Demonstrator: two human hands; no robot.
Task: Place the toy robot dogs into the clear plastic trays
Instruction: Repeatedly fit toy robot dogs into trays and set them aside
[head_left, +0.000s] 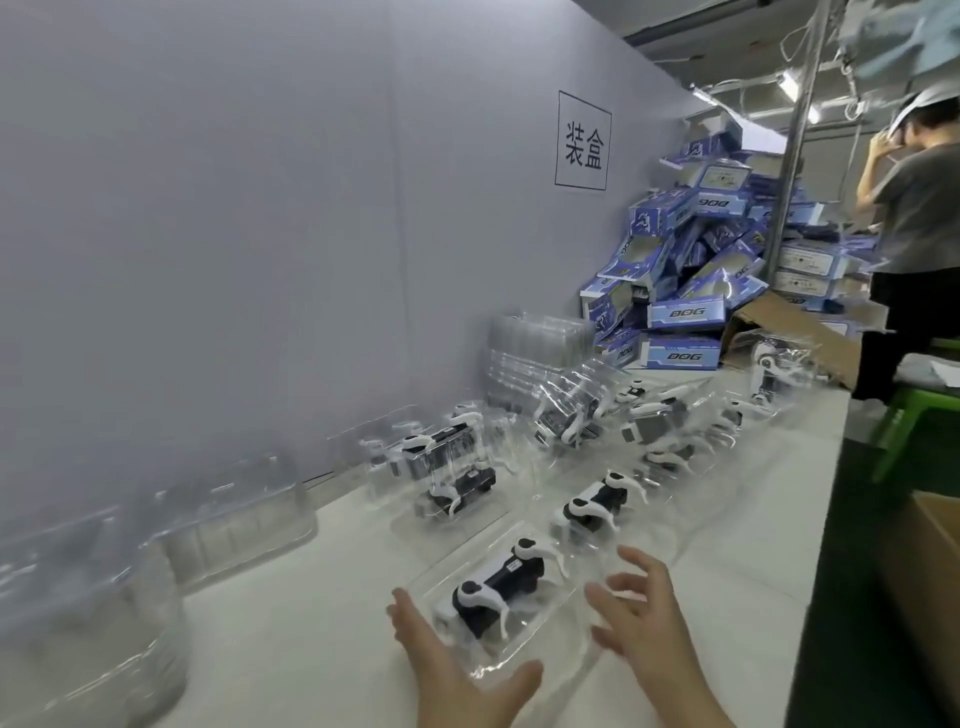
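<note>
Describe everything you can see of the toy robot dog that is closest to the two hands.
The toy robot dog is black and white, seemingly glossy plastic: a dark body with white shells and thin white bent legs. It lies in a clear plastic tray on the white table. The left hand and right hand flank the tray, fingers spread; whether they touch it is unclear.

Heap of blue boxes (691, 270), framed wall sign (583, 141), green stool (924, 405)

Dim bluish overhead tube light (790, 86), soft motion blur, wide-angle edge bending, glare on plastic
</note>
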